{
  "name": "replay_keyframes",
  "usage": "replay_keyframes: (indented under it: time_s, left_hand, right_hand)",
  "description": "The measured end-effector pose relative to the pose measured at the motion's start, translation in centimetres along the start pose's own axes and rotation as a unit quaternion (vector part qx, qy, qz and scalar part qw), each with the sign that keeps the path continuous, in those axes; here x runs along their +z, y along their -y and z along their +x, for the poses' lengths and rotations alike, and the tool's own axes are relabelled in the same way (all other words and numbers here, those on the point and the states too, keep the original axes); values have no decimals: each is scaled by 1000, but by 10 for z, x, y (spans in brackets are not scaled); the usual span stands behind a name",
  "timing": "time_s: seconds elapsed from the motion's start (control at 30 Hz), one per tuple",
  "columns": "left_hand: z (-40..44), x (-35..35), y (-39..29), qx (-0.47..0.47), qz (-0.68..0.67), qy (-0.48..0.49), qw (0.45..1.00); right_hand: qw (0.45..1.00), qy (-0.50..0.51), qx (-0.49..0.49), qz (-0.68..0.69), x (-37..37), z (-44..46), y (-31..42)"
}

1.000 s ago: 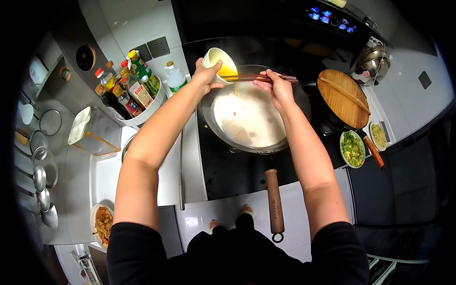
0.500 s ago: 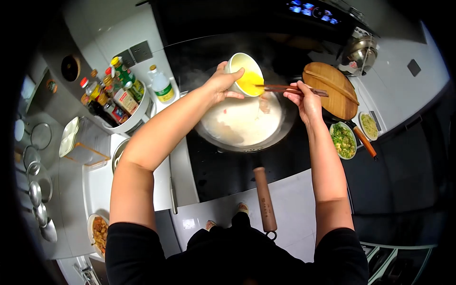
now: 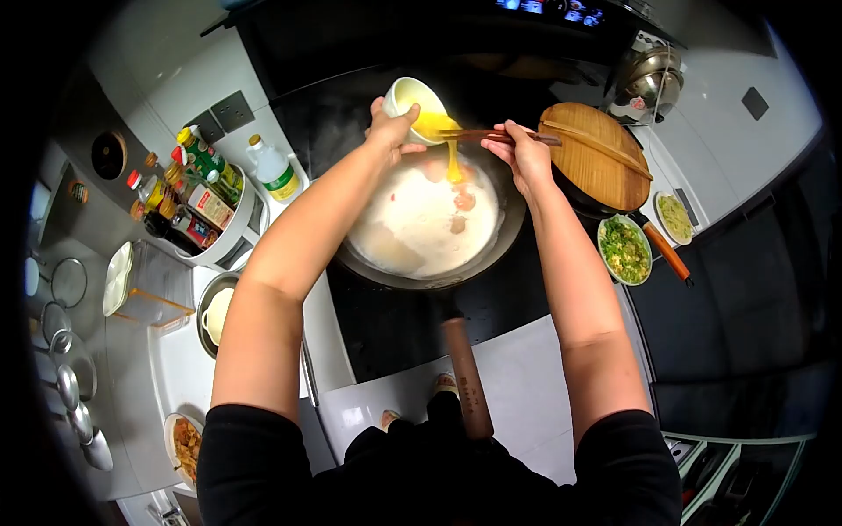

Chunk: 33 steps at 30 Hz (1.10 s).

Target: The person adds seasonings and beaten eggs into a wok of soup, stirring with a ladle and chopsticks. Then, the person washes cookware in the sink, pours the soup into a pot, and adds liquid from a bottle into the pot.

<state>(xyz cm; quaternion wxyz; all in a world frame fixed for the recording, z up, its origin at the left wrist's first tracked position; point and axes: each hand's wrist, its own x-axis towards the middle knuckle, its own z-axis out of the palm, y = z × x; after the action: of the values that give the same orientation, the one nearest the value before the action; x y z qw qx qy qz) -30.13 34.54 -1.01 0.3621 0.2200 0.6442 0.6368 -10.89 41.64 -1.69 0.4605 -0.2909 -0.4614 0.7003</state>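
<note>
My left hand (image 3: 392, 128) holds a white bowl (image 3: 405, 95) tilted over a wok (image 3: 511, 230). Yellow liquid (image 3: 453, 167) runs from its lip into the pale, milky contents (image 3: 425, 223) of the wok, where pinkish patches show near the stream. In my right hand (image 3: 524, 156) are brown chopsticks (image 3: 491, 136), their tips at the bowl's lip. The wok's long brown handle (image 3: 469, 381) points toward me.
Bottles stand in a white rack (image 3: 235, 230) at left, beside a clear bottle (image 3: 274, 167). A wooden-lidded pan (image 3: 596, 158), a bowl of chopped greens (image 3: 624, 251) and a smaller dish (image 3: 674, 218) are at right. A food bowl (image 3: 185, 447) sits lower left.
The yellow liquid now pours in a thicker stream. Since half a second ago the bowl has shifted left in view and the chopsticks have come to its lip. The whole view has moved.
</note>
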Motion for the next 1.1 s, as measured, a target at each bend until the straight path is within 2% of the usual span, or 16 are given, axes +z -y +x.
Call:
replay_keyframes:
  time_s: [0.07,0.17,0.23,0.27,0.4,0.5,0.57,0.63,0.73,0.83,0.93,1.03,1.1]
  left_hand:
    - [2,-22,0,2,-4,-18,1000]
    - [-24,-51,-10,11,-23,-28,999]
    - [-44,-70,-18,3,-52,-38,998]
    - [-45,-89,-16,-10,-69,12,998]
    - [-92,-123,-25,-36,-95,27,994]
    - [-124,-130,-31,-47,-80,46,995]
    - [-134,-129,-29,-59,-81,62,993]
    - [-140,-118,-28,-52,-69,94,992]
    - [-135,-99,-21,-55,-40,120,990]
    - [-131,-72,-14,-57,-18,152,987]
    - [-121,-46,-8,-64,21,187,980]
    - [-113,-27,-3,-73,34,207,975]
    - [-109,-19,-4,-77,50,214,973]
  right_hand:
    - [998,50,36,7,19,-1,3]
    - [999,37,31,16,43,-1,-9]
    - [997,67,41,17,55,-9,-13]
    - [995,91,48,17,62,-14,-13]
    - [993,114,24,3,76,-41,-10]
    - [986,161,49,-7,74,-68,3]
    - [985,163,50,-15,67,-81,12]
    - [994,108,6,-2,52,-85,7]
    - [992,122,38,-11,26,-99,19]
    - [999,40,-21,8,-5,-101,18]
    - [998,41,24,-30,-24,-111,27]
    - [999,-19,-47,-11,-41,-109,22]
    - [999,4,-3,-51,-45,-112,25]
